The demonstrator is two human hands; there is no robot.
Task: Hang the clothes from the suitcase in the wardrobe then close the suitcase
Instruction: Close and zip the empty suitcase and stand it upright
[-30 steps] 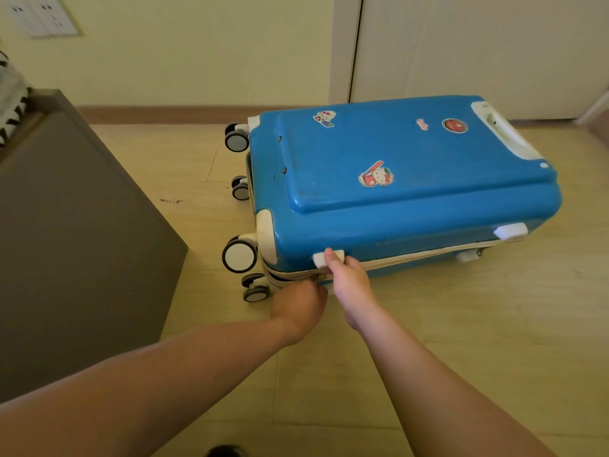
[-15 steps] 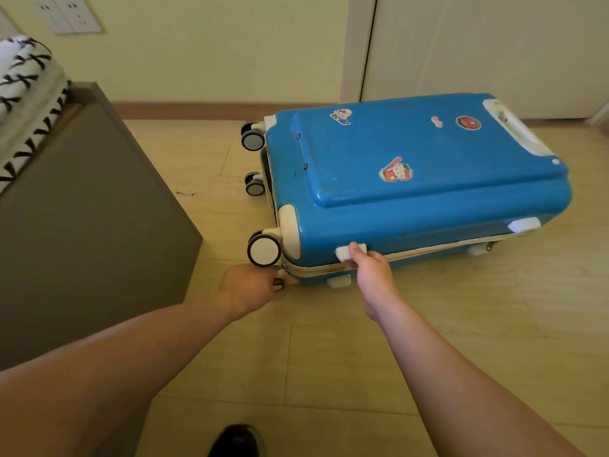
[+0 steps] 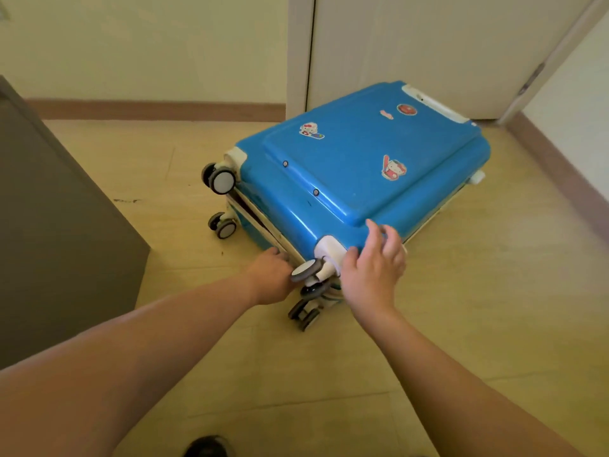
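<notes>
Blue suitcase [image 3: 356, 166] on yellowish floor [image 3: 461, 324]

Its lid carries red-and-white cartoon stickers [image 3: 393, 168]; corner caps [image 3: 329, 249] white, wheels [image 3: 222, 181] grey and white. Cabinet [image 3: 49, 225] grey-brown, door [image 3: 428, 44] white, wall [image 3: 148, 44] pale yellow.

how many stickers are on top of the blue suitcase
4 on the suitcase lid: a cartoon sticker near the far-left edge, a small pink one and a round red one near the handle end, and a larger cartoon sticker towards the right side.

Two bare forearms, no sleeves; a dark shoe [image 3: 207, 447] at the bottom edge.
</notes>
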